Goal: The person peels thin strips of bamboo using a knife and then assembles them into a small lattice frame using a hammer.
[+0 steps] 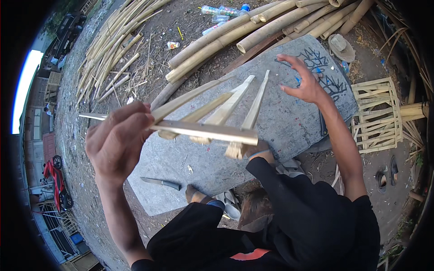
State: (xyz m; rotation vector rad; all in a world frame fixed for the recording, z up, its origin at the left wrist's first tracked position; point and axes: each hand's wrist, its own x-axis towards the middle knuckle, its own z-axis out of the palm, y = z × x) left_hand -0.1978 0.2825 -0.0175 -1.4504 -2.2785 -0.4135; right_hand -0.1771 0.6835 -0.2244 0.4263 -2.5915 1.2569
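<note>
My left hand [120,137] grips a bamboo frame piece [210,129], its fingers wrapped round one end of the long strip. Several pale slats pass through that strip and fan out away from me, with frayed ends on the near side. The piece is held up above a flat grey slab [217,167]. Over the slab's far right part, my right hand [304,83] is raised with thumb and fingers spread and nothing in them, apart from the slats. A knife [160,182] with a dark handle lies on the slab, near my left foot.
Thick bamboo poles [212,47] lie beyond the slab, with plastic bottles [221,11] behind them. Thin bamboo lengths [110,49] are heaped at the far left. To the right lies a slatted bamboo panel [375,115], with slippers [394,171] nearer me. A red motorbike [55,183] stands far left.
</note>
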